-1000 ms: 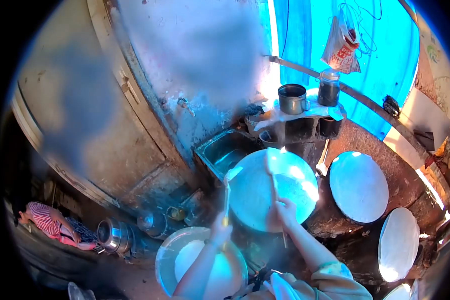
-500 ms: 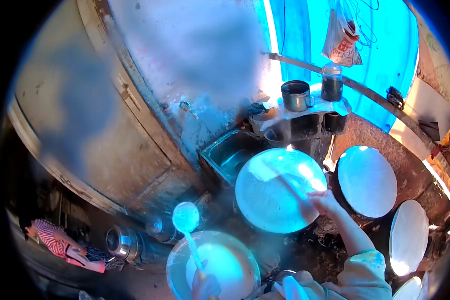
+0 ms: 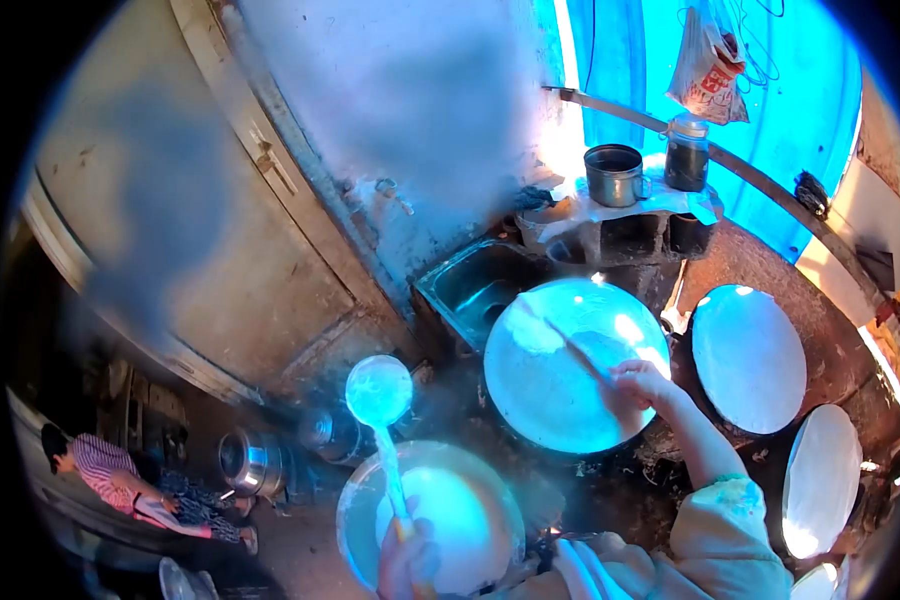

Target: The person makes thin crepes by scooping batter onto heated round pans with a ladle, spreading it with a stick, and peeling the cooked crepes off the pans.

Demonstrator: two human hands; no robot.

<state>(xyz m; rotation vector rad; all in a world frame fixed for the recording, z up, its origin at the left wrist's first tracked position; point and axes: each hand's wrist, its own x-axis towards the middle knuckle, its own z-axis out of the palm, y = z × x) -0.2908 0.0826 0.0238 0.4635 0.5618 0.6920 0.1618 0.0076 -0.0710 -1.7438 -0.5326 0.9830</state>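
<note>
The left hand [image 3: 408, 560] is closed around a ladle [image 3: 380, 392], raised across the far-left rim of a basin [image 3: 350, 520] of white liquid [image 3: 455, 535], near left. The right hand [image 3: 638, 384], fingers curled tight, grips a long stick [image 3: 575, 350] over a round pan [image 3: 560, 405], farther right.

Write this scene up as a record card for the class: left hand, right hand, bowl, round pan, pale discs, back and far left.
Left hand: holds a ladle, round end up
Right hand: holds a long tool over the round pan; contact unclear
Bowl: wide, white contents
Round pan: beyond the bowl
Pale discs: two at right, part of another below
Back: metal mug beside a jar
Far left: person in a striped top
</note>
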